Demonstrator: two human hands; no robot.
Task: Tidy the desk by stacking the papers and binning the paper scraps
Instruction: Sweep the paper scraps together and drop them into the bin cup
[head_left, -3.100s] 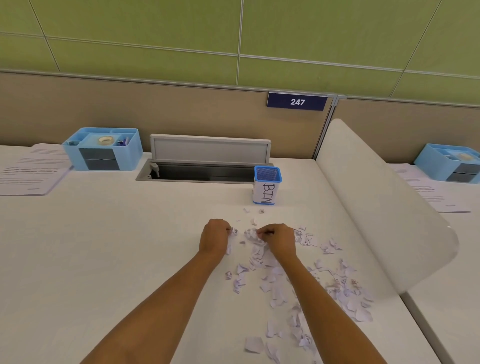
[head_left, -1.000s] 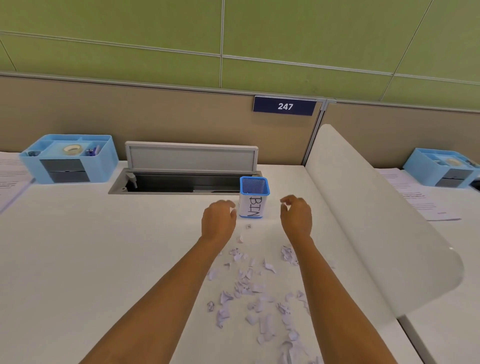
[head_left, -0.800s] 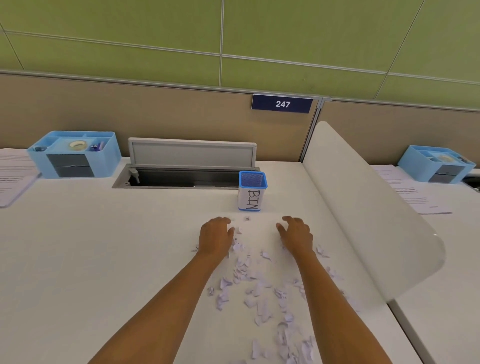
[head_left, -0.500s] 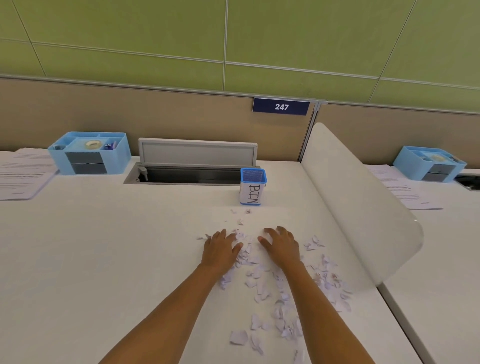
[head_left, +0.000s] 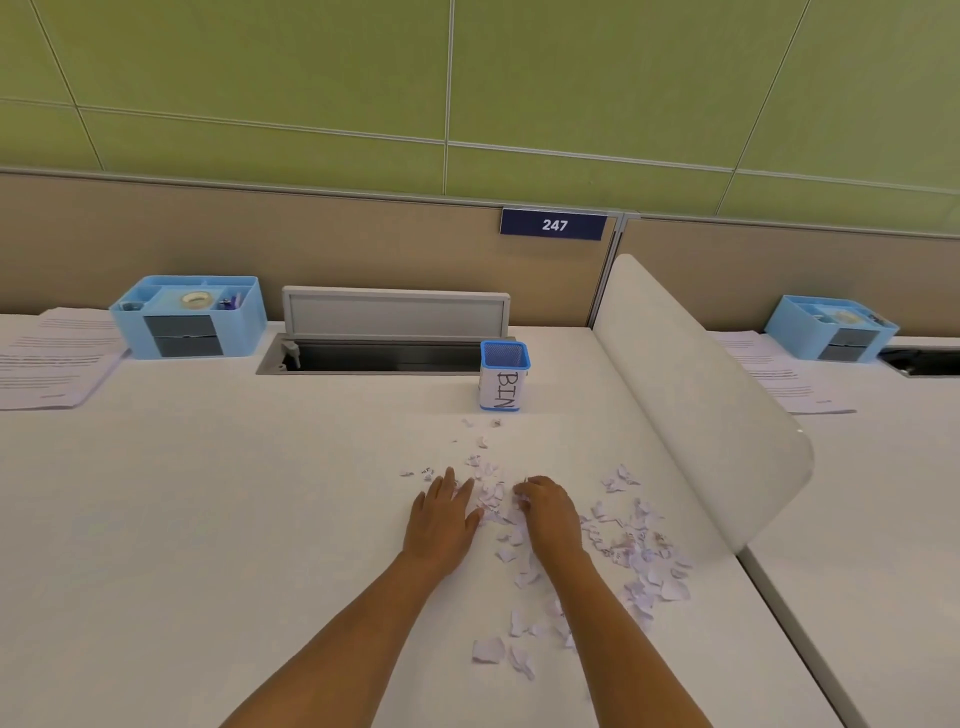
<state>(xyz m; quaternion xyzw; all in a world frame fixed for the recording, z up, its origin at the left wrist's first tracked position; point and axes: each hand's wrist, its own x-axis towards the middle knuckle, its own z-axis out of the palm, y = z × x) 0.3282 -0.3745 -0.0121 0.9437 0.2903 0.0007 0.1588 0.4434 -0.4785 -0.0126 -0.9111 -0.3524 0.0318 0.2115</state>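
left hand (head_left: 441, 519): flat on the worktop (head_left: 208, 519), fingers spread, palm down at the edge of the scraps (head_left: 631, 558), gripping nothing, more like herding bits inward

right hand (head_left: 548, 512): curled over the pile, fingertips pinched together at the far end, looks closed on a few bits but can't really tell how many, mostly hidden under the knuckles

scraps: scattered in a loose band from just in front of the bin (head_left: 504, 375) back toward the near edge, thickest to the right of the right hand, close to the white divider (head_left: 696, 405)

bin: small blue mesh cup with a handwritten label, upright, well beyond both hands, narrow mouth

papers (head_left: 52, 358): already lying far left beside the blue organizer (head_left: 189, 317), well apart from the mess

risk 1: tiny pinch, bits so light that half probably drop on the way over

risk 2: narrow opening, easy to miss and sprinkle more around the base, a few lying there already

risk 3: sweeping too fast could flick pieces off the near edge or under the divider

risk 4: bumping the cup could tip it, looks pretty light
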